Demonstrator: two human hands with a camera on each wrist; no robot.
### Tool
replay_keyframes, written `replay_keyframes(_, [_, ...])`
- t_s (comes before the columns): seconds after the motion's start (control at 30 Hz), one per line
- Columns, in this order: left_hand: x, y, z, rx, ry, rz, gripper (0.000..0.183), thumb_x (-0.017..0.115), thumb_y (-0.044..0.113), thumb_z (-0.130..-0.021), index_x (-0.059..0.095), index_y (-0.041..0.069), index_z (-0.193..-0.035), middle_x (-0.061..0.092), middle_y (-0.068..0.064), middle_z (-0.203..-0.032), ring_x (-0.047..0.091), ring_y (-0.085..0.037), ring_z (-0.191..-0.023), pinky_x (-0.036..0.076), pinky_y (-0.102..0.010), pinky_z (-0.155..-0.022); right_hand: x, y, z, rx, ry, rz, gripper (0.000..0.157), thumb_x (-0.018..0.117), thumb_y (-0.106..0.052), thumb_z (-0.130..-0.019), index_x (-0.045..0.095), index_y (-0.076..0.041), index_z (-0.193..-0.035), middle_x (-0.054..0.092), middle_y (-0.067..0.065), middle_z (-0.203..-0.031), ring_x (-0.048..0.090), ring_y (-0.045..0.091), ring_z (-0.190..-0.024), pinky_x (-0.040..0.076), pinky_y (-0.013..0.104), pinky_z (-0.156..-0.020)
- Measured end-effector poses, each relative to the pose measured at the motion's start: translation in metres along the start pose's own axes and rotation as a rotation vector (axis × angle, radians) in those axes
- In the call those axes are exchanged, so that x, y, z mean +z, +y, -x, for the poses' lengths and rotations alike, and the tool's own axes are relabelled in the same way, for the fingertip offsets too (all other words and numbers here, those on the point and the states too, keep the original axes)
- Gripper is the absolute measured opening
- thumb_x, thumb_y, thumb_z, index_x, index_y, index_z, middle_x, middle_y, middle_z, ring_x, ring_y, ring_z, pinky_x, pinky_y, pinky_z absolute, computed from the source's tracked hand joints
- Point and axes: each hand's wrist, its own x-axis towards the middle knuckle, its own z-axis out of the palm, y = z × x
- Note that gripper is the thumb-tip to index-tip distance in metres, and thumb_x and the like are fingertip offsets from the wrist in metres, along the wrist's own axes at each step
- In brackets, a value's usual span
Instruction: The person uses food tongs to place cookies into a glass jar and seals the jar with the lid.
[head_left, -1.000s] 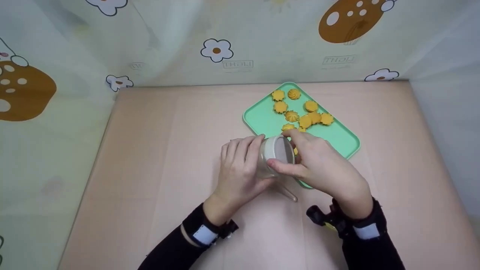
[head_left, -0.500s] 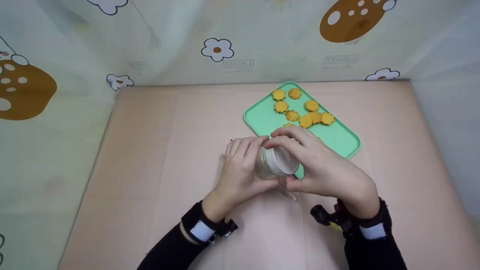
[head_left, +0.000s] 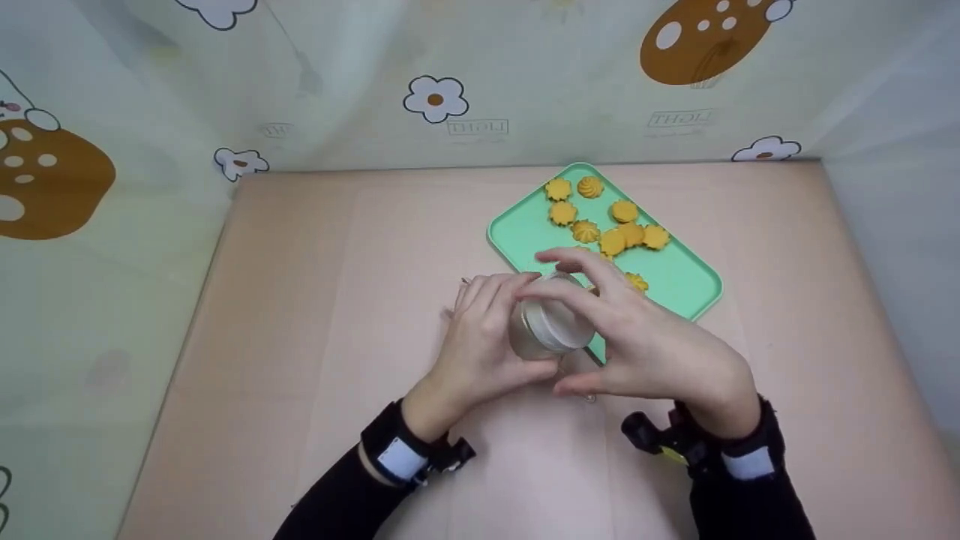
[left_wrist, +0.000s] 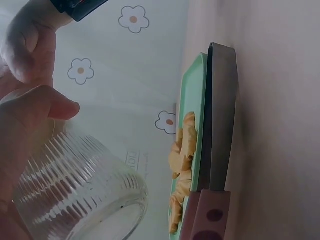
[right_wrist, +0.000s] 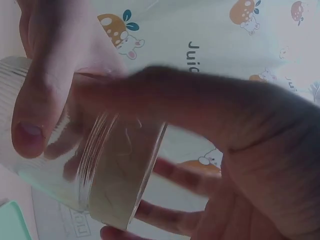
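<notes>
Vs 0.5 s ago: R hand (head_left: 656, 345) thumb swung down clear of lid (head_left: 568, 328); fingers spread apart round it, contact can't tell. L hand (head_left: 480, 330) fingers clamped on jar (head_left: 527, 343), held nr side of tray (head_left: 690, 279). Axis tilted, lid end twd R hand (nearer). Jar: no contents seen. Tray: biscuits (head_left: 586, 231). Tongs (left_wrist: 222, 120) alongside.

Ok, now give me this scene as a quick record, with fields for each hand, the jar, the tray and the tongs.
Left hand: wrapped around the glass jar
Right hand: fingers spread around the pale lid; firmness of contact unclear
Jar: tilted, lid end toward the right hand
Tray: green, set at an angle on the table, holding yellow biscuits
Tongs: pink-handled, beside the tray in the left wrist view
</notes>
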Motion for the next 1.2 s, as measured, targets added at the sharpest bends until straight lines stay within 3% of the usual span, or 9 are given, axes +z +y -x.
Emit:
replay_keyframes(0.13, [-0.0010,0.0004,-0.0004,-0.010,0.013,-0.020,0.094,0.102,0.050,-0.068,0.063,0.005,-0.141,0.069,-0.007,-0.128,0.062,-0.024,-0.119,0.049,-0.045,-0.105,0.0005,-0.0015,-0.0003,0.123,0.066,0.047,0.094,0.090,-0.059,-0.084,0.050,-0.022,-0.161,0.044,0.007,-0.161,0.053,0.025,-0.140,0.058,0.047,-0.104])
replay_keyframes(0.23, [-0.0011,0.0015,-0.0007,-0.017,0.020,-0.022,0.095,0.102,0.049,-0.066,0.063,0.007,-0.142,0.069,-0.006,-0.128,0.062,-0.023,-0.119,0.048,-0.044,-0.105,0.0001,-0.0008,-0.0011,0.226,0.087,0.088,0.084,0.083,-0.059,-0.091,0.055,-0.012,-0.155,0.058,0.009,-0.149,0.065,0.024,-0.122,0.061,0.045,-0.096])
replay_keyframes(0.37, [-0.0008,0.0025,-0.0010,-0.018,0.027,-0.024,0.094,0.103,0.044,-0.063,0.064,0.008,-0.141,0.069,-0.005,-0.128,0.061,-0.023,-0.118,0.048,-0.044,-0.103,0.0010,0.0011,-0.0034,0.282,0.073,0.090,0.073,0.080,-0.055,-0.097,0.061,-0.004,-0.146,0.066,0.013,-0.136,0.071,0.025,-0.100,0.063,0.039,-0.083])
replay_keyframes(0.47, [-0.0005,0.0019,-0.0009,-0.010,0.024,-0.038,0.095,0.104,0.044,-0.063,0.064,0.008,-0.141,0.070,-0.005,-0.129,0.061,-0.023,-0.119,0.048,-0.044,-0.103,0.0021,0.0017,-0.0038,0.255,0.069,0.085,0.070,0.080,-0.053,-0.098,0.061,-0.003,-0.144,0.065,0.012,-0.133,0.069,0.024,-0.092,0.062,0.035,-0.076])
replay_keyframes(0.7, [-0.0004,0.0007,-0.0006,0.000,-0.017,-0.015,0.100,0.104,0.050,-0.066,0.062,0.006,-0.145,0.070,-0.006,-0.131,0.061,-0.022,-0.120,0.050,-0.044,-0.106,0.0005,0.0010,-0.0009,0.126,0.056,0.071,0.068,0.087,-0.032,-0.089,0.061,-0.014,-0.148,0.058,0.005,-0.146,0.062,0.022,-0.121,0.061,0.042,-0.092])
replay_keyframes(0.87, [-0.0013,-0.0002,-0.0001,-0.014,-0.054,0.029,0.099,0.103,0.046,-0.069,0.060,0.005,-0.148,0.070,-0.005,-0.135,0.061,-0.022,-0.124,0.049,-0.046,-0.110,-0.0003,0.0015,-0.0009,0.063,0.033,0.022,0.074,0.087,-0.018,-0.079,0.062,-0.019,-0.149,0.056,0.000,-0.147,0.058,0.020,-0.130,0.060,0.043,-0.098])
replay_keyframes(1.03, [-0.0016,-0.0034,-0.0009,-0.025,-0.090,0.083,0.098,0.102,0.044,-0.070,0.059,0.004,-0.149,0.069,-0.005,-0.138,0.061,-0.022,-0.127,0.046,-0.050,-0.115,-0.0014,0.0023,-0.0017,0.005,0.003,0.007,0.071,0.081,-0.010,-0.078,0.063,-0.020,-0.146,0.053,-0.005,-0.151,0.050,0.016,-0.140,0.054,0.044,-0.107])
replay_keyframes(1.2, [-0.0031,-0.0065,-0.0026,-0.072,-0.124,0.116,0.093,0.099,0.042,-0.072,0.059,0.007,-0.148,0.068,-0.003,-0.139,0.060,-0.020,-0.130,0.044,-0.050,-0.117,-0.0065,0.0066,0.0011,-0.022,0.030,0.025,0.069,0.081,-0.008,-0.078,0.064,-0.020,-0.144,0.053,-0.002,-0.152,0.048,0.018,-0.142,0.056,0.042,-0.104])
